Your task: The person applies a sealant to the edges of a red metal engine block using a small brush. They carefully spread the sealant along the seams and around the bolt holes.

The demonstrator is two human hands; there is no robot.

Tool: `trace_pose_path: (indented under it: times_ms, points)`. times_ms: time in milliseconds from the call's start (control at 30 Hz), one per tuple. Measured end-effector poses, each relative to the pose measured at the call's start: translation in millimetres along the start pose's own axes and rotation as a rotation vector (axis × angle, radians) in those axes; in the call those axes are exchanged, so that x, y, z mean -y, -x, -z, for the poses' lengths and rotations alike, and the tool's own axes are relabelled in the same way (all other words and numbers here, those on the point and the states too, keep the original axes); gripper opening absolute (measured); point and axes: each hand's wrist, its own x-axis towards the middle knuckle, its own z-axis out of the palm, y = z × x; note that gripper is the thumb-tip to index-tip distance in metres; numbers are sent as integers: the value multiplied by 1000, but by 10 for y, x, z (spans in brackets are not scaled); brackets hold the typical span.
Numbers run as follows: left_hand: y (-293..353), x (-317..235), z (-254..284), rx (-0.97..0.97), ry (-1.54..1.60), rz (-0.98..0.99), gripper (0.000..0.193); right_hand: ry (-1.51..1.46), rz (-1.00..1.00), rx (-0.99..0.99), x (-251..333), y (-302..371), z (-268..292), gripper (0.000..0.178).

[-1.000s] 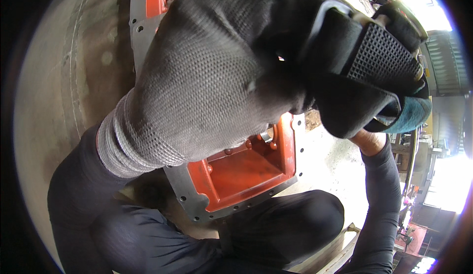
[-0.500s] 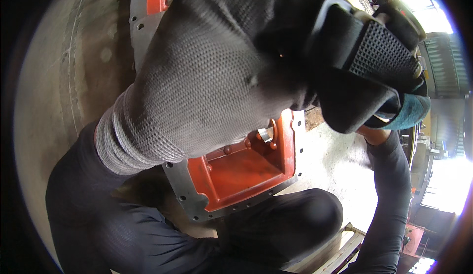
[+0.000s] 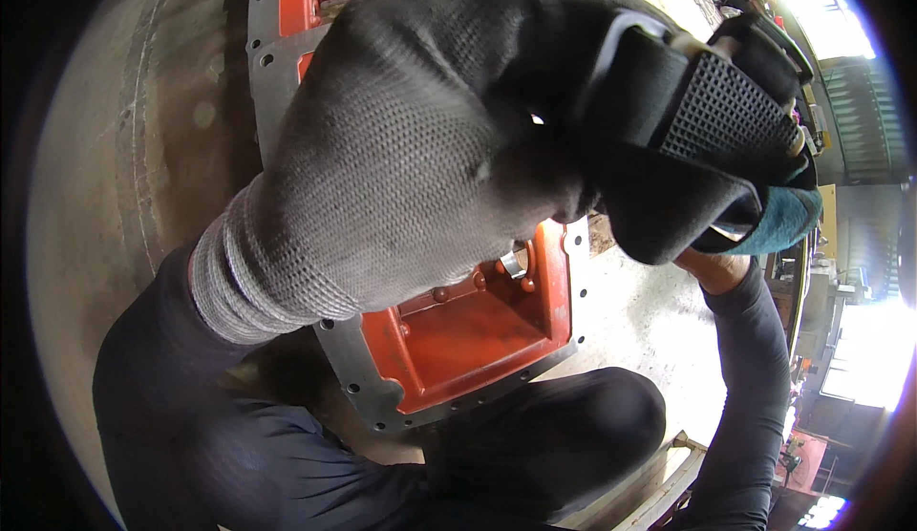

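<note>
My left hand [image 3: 401,149], in a grey knit glove with a dark front, is raised close before me and fills the middle of the view. Its fingers bend round at the upper right, against a black strap-like piece [image 3: 731,101] with a grid-textured face. Behind that piece is my right hand [image 3: 712,268], mostly hidden; a bare wrist and a teal edge of cloth or glove show. Both hands meet at the black piece, whose kind I cannot make out. Beneath them lies an orange-red metal housing [image 3: 478,340] with a grey, bolt-holed flange.
The housing's far end [image 3: 298,1] shows at the top, with round metal parts inside. My bent knee [image 3: 611,407] is beside its near end. Wooden slats [image 3: 659,493] lie at the lower right. Concrete floor [image 3: 95,197] stretches left; cluttered shelving and bright windows stand right.
Both hands and the black piece have shifted slightly left and down in view. More of the housing's far end shows above my left hand.
</note>
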Motion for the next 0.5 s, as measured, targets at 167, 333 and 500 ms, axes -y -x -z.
trace_pose_path:
  times_ms: [167, 333, 500]
  points:
    - [-74, -164, 170, 172, -74, 109, 61, 137, 34, 53, 63, 82, -4, 62]
    - [-47, 21, 110, 135, 34, 92, 60, 262, 82, 84, 77, 64, 8, 60]
    - [-103, -273, 152, 198, -144, 246, 63, 464, 185, 185, 260, 170, -52, 58]
